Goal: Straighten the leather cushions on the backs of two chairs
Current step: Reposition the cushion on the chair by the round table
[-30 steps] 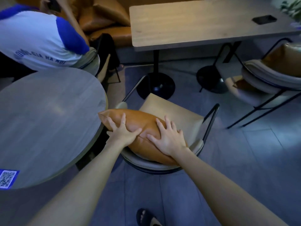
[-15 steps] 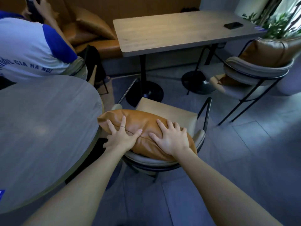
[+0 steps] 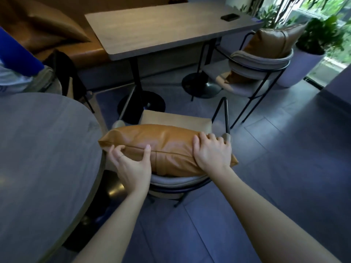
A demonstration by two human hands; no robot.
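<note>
Centre frame: tan leather cushion [image 3: 167, 147] lies across chair back [image 3: 176, 180]. L hand [image 3: 131, 164] pinches its seam nr left end; R hand [image 3: 212, 152] grips right end, fingers curled over.

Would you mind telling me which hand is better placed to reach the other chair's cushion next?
Probably the right hand: it grips the near cushion at its right end, nearer the other cushion.

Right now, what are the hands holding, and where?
The cushion: left hand pinches its seam near the left end, right hand grips its right end.
</note>
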